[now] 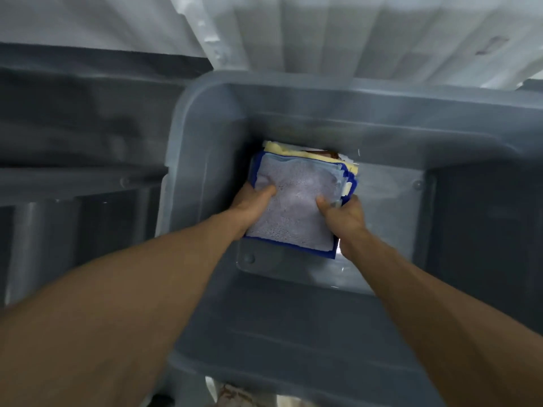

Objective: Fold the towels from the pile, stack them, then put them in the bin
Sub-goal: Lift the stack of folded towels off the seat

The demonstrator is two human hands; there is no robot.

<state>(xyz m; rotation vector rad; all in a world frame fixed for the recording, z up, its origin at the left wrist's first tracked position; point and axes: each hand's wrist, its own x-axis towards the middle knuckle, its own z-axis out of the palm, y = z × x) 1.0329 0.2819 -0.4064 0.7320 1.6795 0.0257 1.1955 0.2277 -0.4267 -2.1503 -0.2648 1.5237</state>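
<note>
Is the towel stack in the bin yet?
In: the towel stack sits below the bin rim, held by left hand and right hand. Touching bottom: cannot tell.

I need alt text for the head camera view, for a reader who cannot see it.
Both hands, left hand and right hand, hold a stack of folded towels inside a translucent grey bin, thumbs pressed on the pale blue top towel. Dark blue and yellow towel edges show beneath it.

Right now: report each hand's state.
Left hand: closed, holding the stack of towels by its left edge, thumb on top.
Right hand: closed, holding the stack of towels by its right edge.
</note>
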